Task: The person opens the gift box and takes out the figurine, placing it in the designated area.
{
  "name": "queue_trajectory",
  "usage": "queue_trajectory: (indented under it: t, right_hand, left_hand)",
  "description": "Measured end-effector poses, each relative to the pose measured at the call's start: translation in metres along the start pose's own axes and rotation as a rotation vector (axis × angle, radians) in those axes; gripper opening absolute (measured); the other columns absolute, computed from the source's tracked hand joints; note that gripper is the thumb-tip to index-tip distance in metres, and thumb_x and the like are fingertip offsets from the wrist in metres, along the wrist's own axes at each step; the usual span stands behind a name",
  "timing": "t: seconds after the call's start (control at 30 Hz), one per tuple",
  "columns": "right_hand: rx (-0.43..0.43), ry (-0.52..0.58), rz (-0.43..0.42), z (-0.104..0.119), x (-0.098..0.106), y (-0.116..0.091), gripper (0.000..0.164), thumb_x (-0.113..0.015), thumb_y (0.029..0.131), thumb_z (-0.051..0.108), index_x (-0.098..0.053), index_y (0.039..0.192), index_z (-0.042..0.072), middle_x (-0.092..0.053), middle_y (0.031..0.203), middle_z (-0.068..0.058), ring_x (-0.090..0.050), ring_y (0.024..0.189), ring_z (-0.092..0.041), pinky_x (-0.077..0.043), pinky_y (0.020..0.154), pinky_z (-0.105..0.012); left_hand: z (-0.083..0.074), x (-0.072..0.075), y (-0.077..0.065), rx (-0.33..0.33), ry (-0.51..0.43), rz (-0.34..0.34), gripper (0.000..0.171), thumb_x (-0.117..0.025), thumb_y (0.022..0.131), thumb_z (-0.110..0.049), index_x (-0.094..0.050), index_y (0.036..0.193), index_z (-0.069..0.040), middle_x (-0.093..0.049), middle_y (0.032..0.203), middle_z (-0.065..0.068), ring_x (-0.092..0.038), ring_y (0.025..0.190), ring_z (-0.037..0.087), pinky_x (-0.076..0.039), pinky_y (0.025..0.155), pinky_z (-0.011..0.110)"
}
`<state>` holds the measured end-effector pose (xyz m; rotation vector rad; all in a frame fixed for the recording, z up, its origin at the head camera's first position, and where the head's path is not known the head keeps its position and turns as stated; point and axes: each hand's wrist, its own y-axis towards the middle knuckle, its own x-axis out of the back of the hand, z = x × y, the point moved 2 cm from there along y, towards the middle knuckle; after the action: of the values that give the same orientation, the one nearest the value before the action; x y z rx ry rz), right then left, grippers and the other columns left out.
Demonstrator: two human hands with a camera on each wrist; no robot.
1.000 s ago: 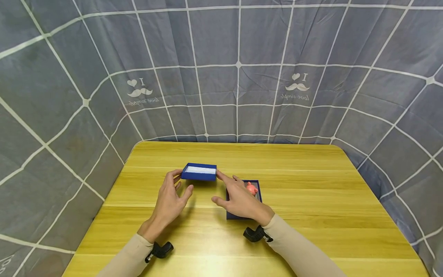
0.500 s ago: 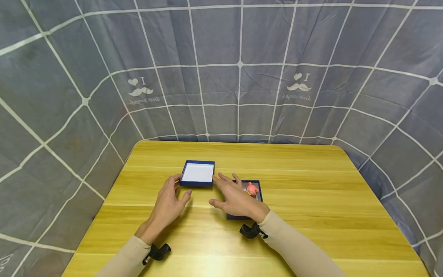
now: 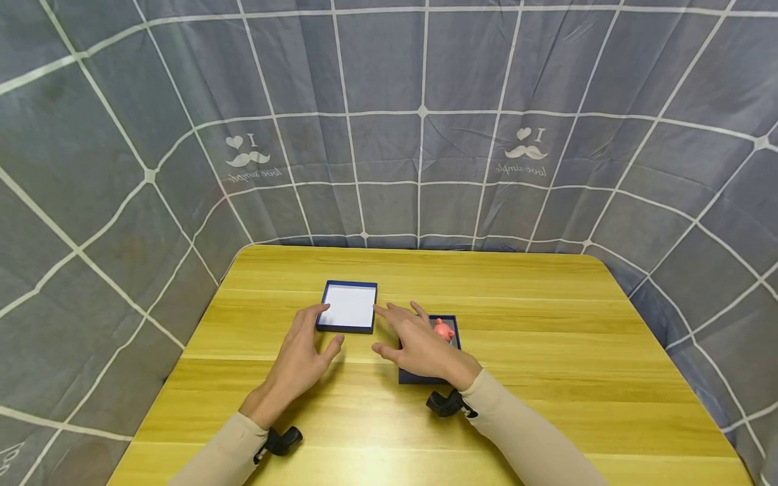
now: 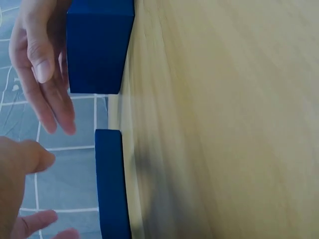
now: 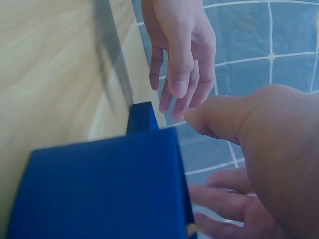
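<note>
A shallow blue box lid [image 3: 349, 307] lies on the table with its white inside facing up; in the left wrist view its blue side wall [image 4: 112, 184] sits flat on the wood. My left hand [image 3: 299, 358] hovers at the lid's left front corner, fingers loosely extended, holding nothing. To the right, my right hand [image 3: 422, 347] is spread above the deeper blue box [image 3: 419, 379], its fingertips near the lid's right edge. Inside that box shows a pink figurine [image 3: 444, 329], partly hidden by the right hand. The right wrist view has the box wall [image 5: 99, 194] close in front.
A yellow wood-grain table [image 3: 547, 378] carries both box parts. Around its back and sides hangs a grey curtain [image 3: 389, 155] with white grid lines. A black wrist camera [image 3: 282, 442] is strapped to each sleeve.
The lid, tilted up between both hands one second ago, has come down flat on the table. The left fingers have let go and risen over its edge; the right hand has shifted slightly.
</note>
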<state>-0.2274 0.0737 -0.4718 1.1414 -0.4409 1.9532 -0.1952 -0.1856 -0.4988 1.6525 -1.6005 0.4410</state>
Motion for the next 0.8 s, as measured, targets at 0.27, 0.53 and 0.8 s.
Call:
queue_trajectory:
  t: [0.27,0.53,0.8]
  right_hand:
    - [0.034,0.004,-0.075,-0.005,0.019,-0.017,0.07,-0.079,0.114,0.031,-0.052,0.175,0.009,-0.061,0.175,-0.015,-0.053,0.166,-0.04,-0.028,0.143,-0.074]
    - [0.033,0.008,-0.117,-0.018,0.037,-0.032,0.068,-0.08,0.113,0.028,-0.053,0.175,0.013,-0.063,0.17,-0.013,-0.058,0.16,-0.042,-0.045,0.133,-0.073]
    - [0.031,-0.008,-0.111,-0.027,0.046,-0.044,0.064,-0.081,0.111,0.023,-0.058,0.17,0.011,-0.065,0.164,-0.013,-0.063,0.152,-0.038,-0.056,0.125,-0.064]
  left_hand:
    - [-0.016,-0.012,0.001,-0.15,0.0,0.06,0.077,-0.086,0.108,-0.031,-0.05,0.17,-0.003,-0.052,0.174,0.025,-0.055,0.161,0.048,-0.051,0.13,0.069]
    - [-0.036,-0.028,0.004,-0.208,-0.03,0.221,0.094,-0.084,0.107,-0.053,-0.039,0.181,-0.016,-0.044,0.183,0.015,-0.05,0.168,0.042,-0.051,0.131,0.067]
    - [-0.052,-0.045,0.008,-0.201,-0.064,0.377,0.112,-0.085,0.102,-0.066,-0.028,0.186,-0.018,-0.034,0.189,0.015,-0.05,0.168,0.044,-0.051,0.13,0.068]
